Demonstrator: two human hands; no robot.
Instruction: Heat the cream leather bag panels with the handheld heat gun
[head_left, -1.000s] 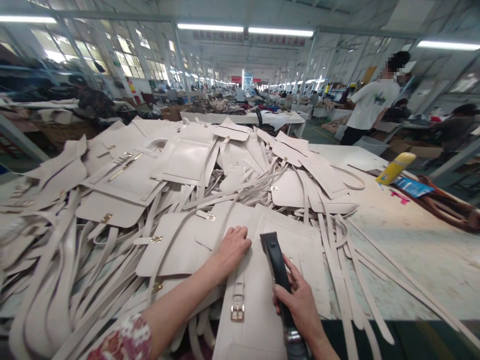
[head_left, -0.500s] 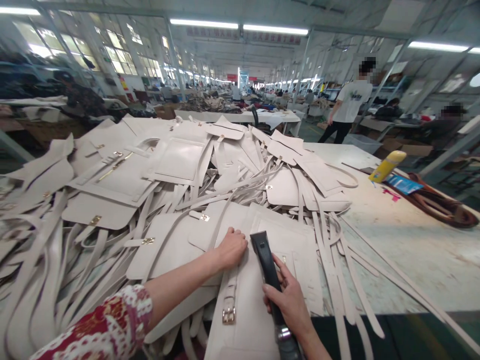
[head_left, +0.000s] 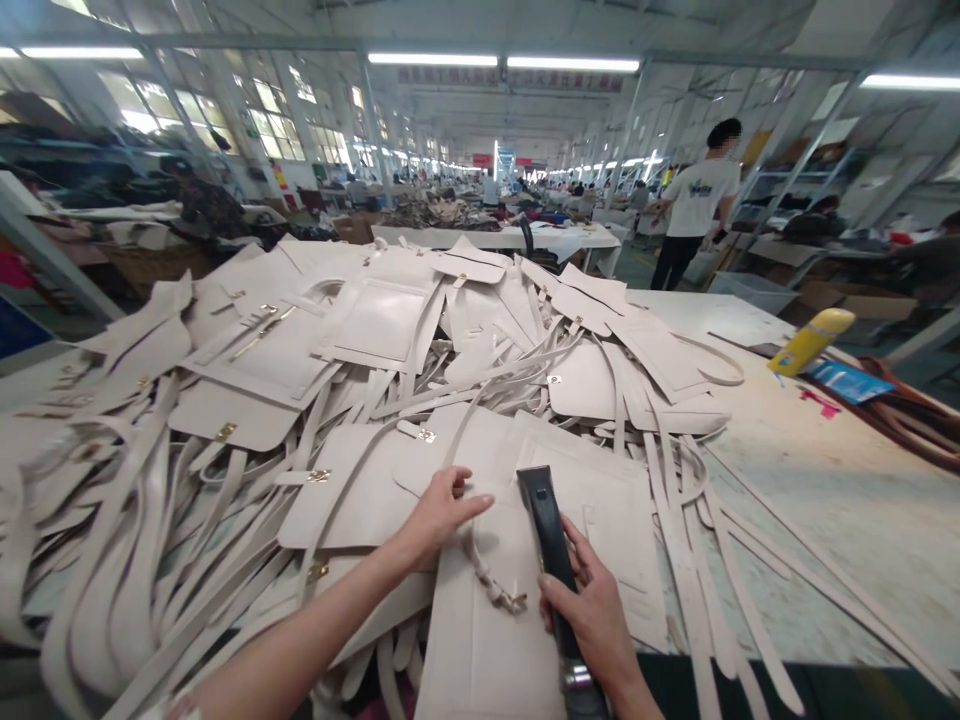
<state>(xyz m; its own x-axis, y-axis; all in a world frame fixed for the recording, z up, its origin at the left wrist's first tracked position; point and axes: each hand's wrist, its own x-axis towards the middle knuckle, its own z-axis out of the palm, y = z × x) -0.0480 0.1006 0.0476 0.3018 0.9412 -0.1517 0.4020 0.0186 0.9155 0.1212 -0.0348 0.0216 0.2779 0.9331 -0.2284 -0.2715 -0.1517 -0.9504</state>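
Note:
My right hand (head_left: pixel 589 605) is wrapped round a black handheld tool (head_left: pixel 551 540), shaped like a hair clipper, with its wide end pointing away from me. My left hand (head_left: pixel 446 510) hovers just left of the tool's head, thumb stretched out and fingers loosely bent. Nothing shows between its fingers. Under both hands lies a pale beige leather bag panel (head_left: pixel 469 640). A short strap with a metal buckle (head_left: pixel 510 600) stands out from it below my left hand, smeared by motion.
A large heap of beige leather bag pieces (head_left: pixel 375 320) with straps and gold clasps covers the table (head_left: pixel 817 520). At right lie a yellow bottle (head_left: pixel 814 340), a blue packet (head_left: pixel 851 380) and brown straps (head_left: pixel 919 420). A person (head_left: pixel 697 200) stands beyond the table.
My left hand has gone from a closed fist to spread fingers, slightly further left over the panel. The buckled strap, flat before, now swings to the right. The view has turned a little left.

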